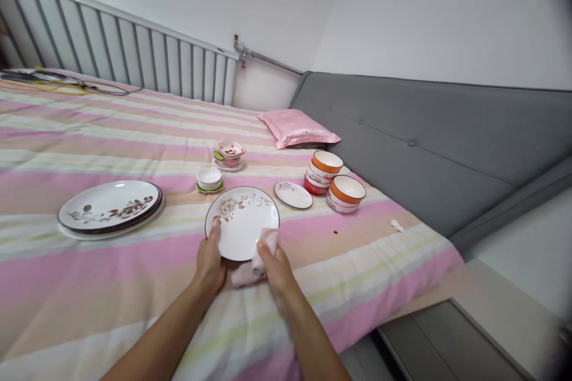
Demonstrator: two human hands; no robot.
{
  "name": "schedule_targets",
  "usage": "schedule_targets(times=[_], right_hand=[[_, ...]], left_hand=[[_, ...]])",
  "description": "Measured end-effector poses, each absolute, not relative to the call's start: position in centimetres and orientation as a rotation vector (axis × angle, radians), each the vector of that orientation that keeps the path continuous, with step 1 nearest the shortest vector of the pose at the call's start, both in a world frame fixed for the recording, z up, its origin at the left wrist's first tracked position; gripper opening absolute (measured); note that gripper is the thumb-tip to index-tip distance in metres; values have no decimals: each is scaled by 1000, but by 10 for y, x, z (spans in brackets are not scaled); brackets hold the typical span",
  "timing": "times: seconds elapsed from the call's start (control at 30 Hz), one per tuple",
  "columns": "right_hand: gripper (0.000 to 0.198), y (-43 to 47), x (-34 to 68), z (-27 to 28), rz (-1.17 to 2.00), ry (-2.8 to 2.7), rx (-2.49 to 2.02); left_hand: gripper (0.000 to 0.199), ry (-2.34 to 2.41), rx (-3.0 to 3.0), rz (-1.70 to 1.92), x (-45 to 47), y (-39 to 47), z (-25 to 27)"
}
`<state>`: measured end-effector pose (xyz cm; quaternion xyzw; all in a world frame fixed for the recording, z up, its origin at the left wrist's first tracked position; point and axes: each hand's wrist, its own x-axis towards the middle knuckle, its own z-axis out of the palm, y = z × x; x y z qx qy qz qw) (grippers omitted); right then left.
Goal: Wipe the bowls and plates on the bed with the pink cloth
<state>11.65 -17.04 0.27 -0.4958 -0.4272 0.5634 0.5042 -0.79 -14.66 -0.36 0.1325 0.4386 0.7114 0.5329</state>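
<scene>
My left hand [210, 262] grips the left edge of a round white plate [250, 223] with a dark rim and a brown flower pattern, thumb on top. A pale pink cloth [245, 274] is bunched in my right hand [277, 265], pressed against the plate's lower right edge. The plate is tilted toward me above the bed. Just beyond it to the right lies a smaller plate [295, 196] with a similar flower pattern. To the left, a stack of larger oval plates [111, 205] rests on the striped sheet.
Small white dishes [209, 177] and a stack of small patterned dishes [231, 150] stand behind the plate. Orange-rimmed bowls [346, 190] are stacked at right, near the grey headboard [402, 131]. A pink pillow [298, 126] lies farther back; cables [58, 80] lie far left.
</scene>
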Motion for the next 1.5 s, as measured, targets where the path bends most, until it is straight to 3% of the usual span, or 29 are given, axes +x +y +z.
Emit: schedule_targets(times=[0.13,0.37,0.57,0.67,0.83,1.07,1.27,1.5], right_hand=[[44,-164,142,10,1247,-1092,-1307],[50,-150,184,29,534,-979,-1477],[42,-152,166,26,-70,-1549,-1400],[52,-154,158,18,-4,-1935,-1373],[89,-163,147,15,96,-2030,-1428],[56,-173,128,16,145,-1843,-1412],[66,-163,119,-10,484,-1555,-1504],[60,-155,116,-15,377,-1460,-1529]], left_hand=[[37,1036,338,1714,-11,-145,-3],[46,1047,426,1535,-6,-146,-9],[53,951,480,1303,9,-159,-6],[58,957,509,1194,12,-164,-3],[57,927,515,1224,11,-163,-1],[60,959,612,1294,8,-161,-6],[56,1026,833,1204,12,-169,-5],[49,1024,948,1213,17,-173,-1]])
